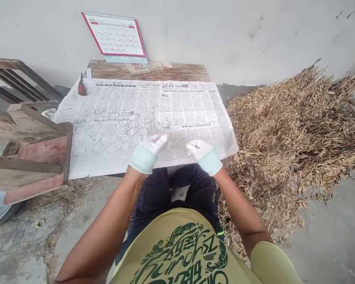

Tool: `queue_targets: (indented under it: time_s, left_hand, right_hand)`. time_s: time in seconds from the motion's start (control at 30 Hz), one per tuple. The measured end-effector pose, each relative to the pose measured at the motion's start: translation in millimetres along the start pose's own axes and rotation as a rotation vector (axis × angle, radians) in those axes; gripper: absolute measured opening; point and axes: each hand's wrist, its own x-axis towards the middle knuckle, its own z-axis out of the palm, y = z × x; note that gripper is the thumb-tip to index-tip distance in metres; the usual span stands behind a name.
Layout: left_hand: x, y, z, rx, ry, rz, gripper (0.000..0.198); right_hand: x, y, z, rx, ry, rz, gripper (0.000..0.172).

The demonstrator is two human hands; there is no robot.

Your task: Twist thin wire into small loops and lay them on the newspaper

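My left hand (157, 145), in a white glove with a mint cuff, is over the near part of a newspaper sheet (192, 110). Its fingers are bent together, their tips smeared by motion. Opposite it, my right hand (198, 149), gloved alike, pinches thumb against fingers. A faint, thin wire ring (179, 141) spans the gap between both hands' fingertips; its full outline is hard to make out. Many similar thin rings (98, 148) lie spread over the left and middle of the newspaper, bunched most densely near its centre.
The newspaper covers a wooden table (183, 72). A red-handled screwdriver (81, 88) lies at its far left corner. Behind, a desk calendar (118, 37) leans on the wall. A wooden chair (41, 138) stands left, beside a metal basin (0, 209). Dry stalks (284, 138) are heaped right.
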Motion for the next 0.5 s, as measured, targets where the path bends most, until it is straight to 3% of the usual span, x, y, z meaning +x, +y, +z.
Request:
queue_targets:
  time_s: [0.07, 0.17, 0.23, 0.37, 0.5]
  left_hand:
    - [-15.5, -3.3, 7.0, -0.003, 0.082, -0.062, 0.060]
    - [-37.5, -5.9, 24.7, 0.053, -0.011, -0.150, 0.053]
    - [-45.3, -8.6, 37.8, -0.011, -0.009, -0.161, 0.048]
    - [-44.2, -20.4, 53.4, -0.254, 0.073, -0.127, 0.037]
    - [-42.1, -27.9, 54.3, -0.286, 0.104, -0.170, 0.029]
  right_hand:
    - [-3.2, 1.2, 5.8, 0.073, 0.064, 0.048, 0.024]
    - [-6.2, 1.9, 14.3, 0.093, 0.135, 0.068, 0.025]
    - [-8.0, 1.5, 19.8, 0.071, 0.161, 0.064, 0.027]
    - [-12.3, 1.7, 29.1, 0.083, 0.163, 0.079, 0.026]
    - [-17.6, 8.1, 35.2, 0.027, 0.189, 0.044, 0.022]
